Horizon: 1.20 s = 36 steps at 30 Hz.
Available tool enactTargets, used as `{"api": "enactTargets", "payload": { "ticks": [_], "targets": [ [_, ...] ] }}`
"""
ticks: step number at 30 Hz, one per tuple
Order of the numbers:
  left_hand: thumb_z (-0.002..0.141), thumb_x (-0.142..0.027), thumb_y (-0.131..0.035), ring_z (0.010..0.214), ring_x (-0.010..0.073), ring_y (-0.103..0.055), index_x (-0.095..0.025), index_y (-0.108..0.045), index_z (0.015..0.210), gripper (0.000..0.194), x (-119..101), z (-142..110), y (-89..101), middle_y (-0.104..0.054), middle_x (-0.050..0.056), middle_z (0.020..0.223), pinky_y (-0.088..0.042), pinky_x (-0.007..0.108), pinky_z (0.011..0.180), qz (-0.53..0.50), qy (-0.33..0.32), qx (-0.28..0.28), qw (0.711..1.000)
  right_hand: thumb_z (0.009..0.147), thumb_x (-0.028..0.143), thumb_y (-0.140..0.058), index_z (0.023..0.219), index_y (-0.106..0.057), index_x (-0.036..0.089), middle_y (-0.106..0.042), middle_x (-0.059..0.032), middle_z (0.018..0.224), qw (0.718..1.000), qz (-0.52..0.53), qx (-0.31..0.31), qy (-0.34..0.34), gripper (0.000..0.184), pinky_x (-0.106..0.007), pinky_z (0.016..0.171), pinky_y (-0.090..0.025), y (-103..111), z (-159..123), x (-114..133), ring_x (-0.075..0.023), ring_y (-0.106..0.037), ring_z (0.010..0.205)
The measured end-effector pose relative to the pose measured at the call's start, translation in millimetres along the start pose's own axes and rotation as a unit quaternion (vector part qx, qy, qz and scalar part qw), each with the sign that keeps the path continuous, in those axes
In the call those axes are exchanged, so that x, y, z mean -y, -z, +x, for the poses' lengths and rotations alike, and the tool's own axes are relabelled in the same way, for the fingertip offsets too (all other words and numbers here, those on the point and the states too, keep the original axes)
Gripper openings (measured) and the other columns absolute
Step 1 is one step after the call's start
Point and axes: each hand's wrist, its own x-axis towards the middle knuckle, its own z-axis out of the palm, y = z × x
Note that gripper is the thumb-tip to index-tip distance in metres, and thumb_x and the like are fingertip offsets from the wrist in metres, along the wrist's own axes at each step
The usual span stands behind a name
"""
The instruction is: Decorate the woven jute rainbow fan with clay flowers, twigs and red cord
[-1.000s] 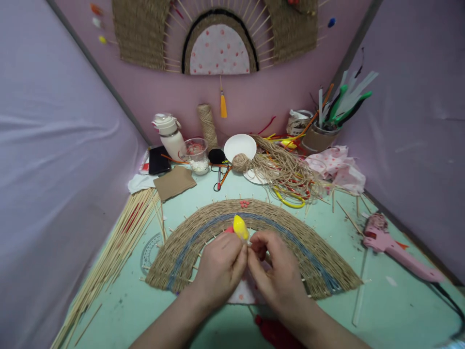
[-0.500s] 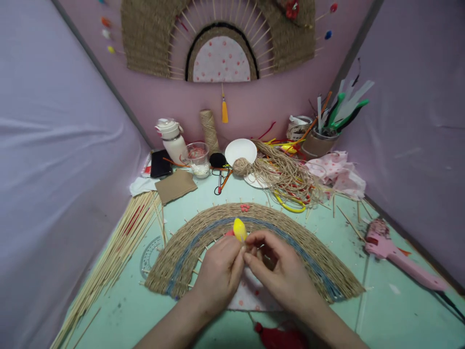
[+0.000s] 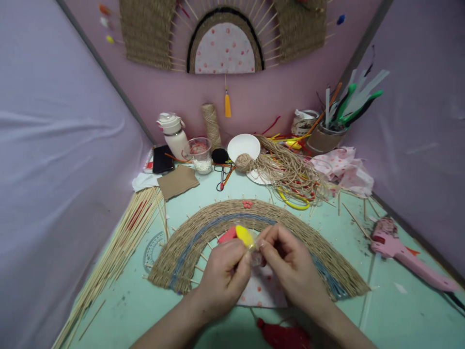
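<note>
Closed around a small clear plastic bag with yellow modelling clay (image 3: 245, 236) is my left hand (image 3: 225, 271). The yellow lump sticks up above its fingers, and a red-pink lump (image 3: 227, 235) shows just behind it. My right hand (image 3: 286, 259) pinches the crinkled clear plastic (image 3: 257, 256) at the bag's right side. Below both hands lies a woven twine fan (image 3: 203, 220) with a blue band, thin sticks and a red-pink flower (image 3: 247, 204) at its top edge. The fan's dotted cloth centre (image 3: 267, 291) is partly covered by my hands.
Bamboo sticks (image 3: 109, 261) and a protractor (image 3: 154, 249) lie on the left. A pink glue gun (image 3: 407, 257) rests on the right. Along the back stand a bottle (image 3: 174, 138), a plastic cup (image 3: 201, 155), a twine heap (image 3: 290, 169) and a tool can (image 3: 325, 139). A red tassel (image 3: 283, 334) lies in front.
My right hand has shifted slightly right and up, drawing the clear plastic out from the yellow clay. The yellow lump now tilts more, and more of the red-pink lump shows.
</note>
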Motion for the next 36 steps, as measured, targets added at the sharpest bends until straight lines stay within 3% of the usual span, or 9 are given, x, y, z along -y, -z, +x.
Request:
{"api": "enactTargets", "payload": {
  "ticks": [5, 10, 13, 15, 19, 22, 25, 30, 36],
  "targets": [
    [0.089, -0.01, -0.047, 0.051, 0.0101, -0.036, -0.02, -0.036, 0.061, 0.032, 4.3, -0.3, 0.0, -0.038, -0.004, 0.054, -0.026, 0.027, 0.052, 0.156, -0.059, -0.056, 0.984, 0.091, 0.015, -0.052, 0.072, -0.047, 0.021, -0.055, 0.002, 0.071, 0.974, -0.179, -0.059, 0.126, 0.02, -0.025, 0.061, -0.039, 1.2, 0.5, -2.9, -0.0115, -0.051, 0.065],
    [0.089, -0.029, -0.055, 0.069, 0.0158, -0.054, -0.019, -0.052, 0.079, 0.015, 6.2, 2.2, 6.6, -0.057, 0.002, 0.072, -0.043, 0.028, 0.062, 0.117, -0.06, -0.025, 0.991, 0.088, 0.016, -0.053, 0.067, -0.043, 0.022, -0.051, 0.003, 0.067, 0.985, -0.14, -0.068, 0.075, 0.024, -0.024, 0.058, -0.039, 4.4, 1.9, -0.4, -0.0114, -0.048, 0.062],
    [0.075, -0.049, -0.074, 0.118, 0.0302, -0.055, -0.017, -0.05, 0.126, 0.064, 10.7, 2.3, 8.2, -0.059, 0.017, 0.124, -0.05, 0.045, 0.094, 0.125, -0.046, -0.04, 0.99, 0.088, 0.019, -0.054, 0.068, -0.045, 0.022, -0.053, 0.0024, 0.069, 0.997, -0.055, -0.04, 0.037, 0.022, -0.024, 0.058, -0.042, 3.5, 1.8, 3.3, -0.0121, -0.05, 0.063],
    [0.076, -0.044, -0.076, 0.133, 0.0315, -0.047, -0.02, -0.037, 0.143, 0.081, 14.5, 1.7, 7.3, -0.052, 0.018, 0.141, -0.045, 0.049, 0.105, 0.121, -0.051, -0.011, 0.991, 0.088, 0.022, -0.055, 0.068, -0.046, 0.022, -0.053, 0.0023, 0.069, 1.0, -0.003, -0.015, 0.012, 0.022, -0.024, 0.057, -0.042, 2.4, 1.0, 6.0, -0.0122, -0.051, 0.063],
    [0.088, -0.019, -0.062, 0.115, 0.0214, -0.064, -0.023, -0.051, 0.135, 0.048, 19.4, 1.3, 4.7, -0.069, 0.01, 0.121, -0.053, 0.038, 0.099, 0.069, -0.089, -0.008, 0.994, 0.088, 0.025, -0.057, 0.067, -0.048, 0.022, -0.054, 0.0023, 0.068, 0.999, 0.04, 0.01, -0.006, 0.024, -0.023, 0.056, -0.042, 3.8, 1.2, 8.4, -0.0118, -0.05, 0.062],
    [0.087, -0.021, -0.066, 0.103, 0.0197, -0.07, -0.021, -0.062, 0.123, 0.036, 19.1, 2.6, 5.1, -0.075, 0.008, 0.107, -0.057, 0.034, 0.093, 0.054, -0.102, -0.047, 0.992, 0.089, 0.024, -0.057, 0.067, -0.05, 0.021, -0.057, 0.0012, 0.07, 0.999, 0.028, -0.013, -0.011, 0.023, -0.023, 0.058, -0.043, 8.2, 4.1, 6.5, -0.012, -0.052, 0.064],
    [0.083, -0.026, -0.071, 0.1, 0.0203, -0.071, -0.021, -0.064, 0.12, 0.037, 17.7, 3.1, 7.5, -0.075, 0.009, 0.107, -0.058, 0.036, 0.091, 0.058, -0.065, -0.05, 0.995, 0.088, 0.025, -0.061, 0.074, -0.055, 0.021, -0.06, -0.0009, 0.078, 0.999, 0.005, -0.034, 0.004, 0.015, -0.025, 0.062, -0.046, 11.7, 6.8, 3.9, -0.0137, -0.056, 0.071],
    [0.08, -0.023, -0.074, 0.1, 0.0215, -0.071, -0.021, -0.063, 0.118, 0.04, 19.7, -0.3, 10.1, -0.074, 0.008, 0.111, -0.059, 0.04, 0.088, 0.081, 0.058, -0.032, 0.994, 0.086, 0.019, -0.065, 0.085, -0.067, 0.024, -0.06, -0.0052, 0.102, 0.984, -0.12, -0.057, 0.117, 0.006, -0.031, 0.079, -0.05, 13.3, 6.1, 3.0, -0.0193, -0.059, 0.098],
    [0.083, -0.016, -0.068, 0.112, 0.0216, -0.067, -0.019, -0.054, 0.131, 0.05, 26.4, -4.5, 6.2, -0.069, 0.011, 0.124, -0.056, 0.039, 0.096, 0.121, 0.004, -0.016, 0.993, 0.09, 0.013, -0.059, 0.104, -0.074, 0.031, -0.061, -0.0058, 0.124, 0.971, -0.178, 0.019, 0.157, 0.026, -0.037, 0.088, -0.051, 14.7, 7.5, 0.9, -0.0198, -0.059, 0.103]
  ]
}}
